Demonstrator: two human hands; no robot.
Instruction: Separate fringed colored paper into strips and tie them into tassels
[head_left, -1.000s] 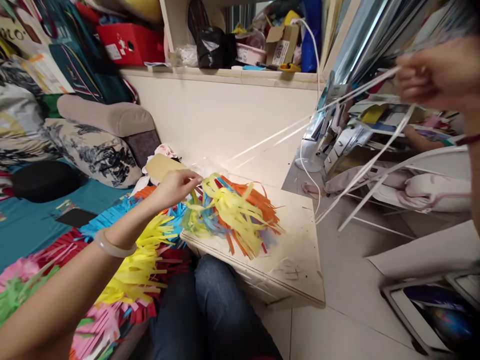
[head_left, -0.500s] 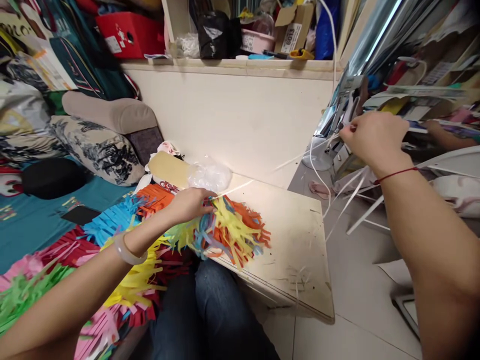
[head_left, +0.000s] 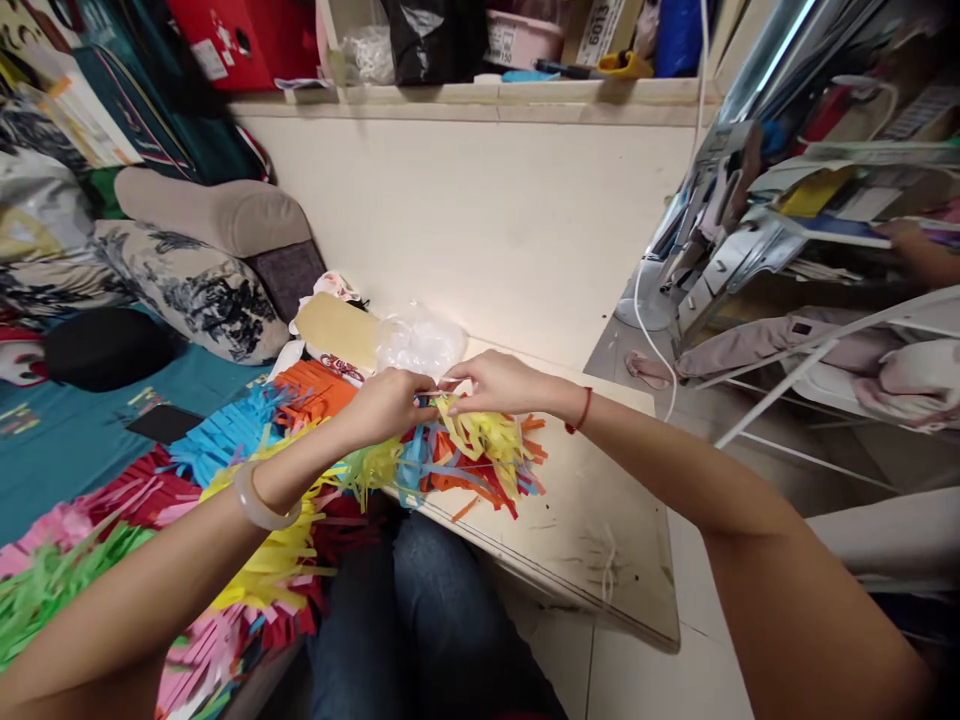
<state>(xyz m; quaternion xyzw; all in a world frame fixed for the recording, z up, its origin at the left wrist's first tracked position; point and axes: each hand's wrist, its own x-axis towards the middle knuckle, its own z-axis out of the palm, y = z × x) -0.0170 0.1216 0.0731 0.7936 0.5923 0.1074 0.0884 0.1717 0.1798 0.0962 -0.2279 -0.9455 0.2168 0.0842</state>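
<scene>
A bundle of fringed paper strips (head_left: 491, 440), mostly yellow and orange with some blue, lies at the edge of a pale wooden board (head_left: 600, 520). My left hand (head_left: 390, 408) is closed around its gathered end, fingertips pinched together. From the other side, my right hand (head_left: 501, 382) meets it, thumb and fingers pinched close above the yellow strips. A thin pale strand of white string (head_left: 429, 393) shows between the fingertips of both hands; most of it is hidden by the fingers.
More colourful paper fringe (head_left: 262, 560) covers the left side beside my jeans. Behind my hands lie a clear plastic bag (head_left: 420, 340) and a tan card (head_left: 337, 328). A white folding chair (head_left: 817, 360) stands at right, with another person's leg near it.
My right hand has come in from the far right, where it held the white string stretched out, to beside my left hand. My left hand has stayed at the bundle.
</scene>
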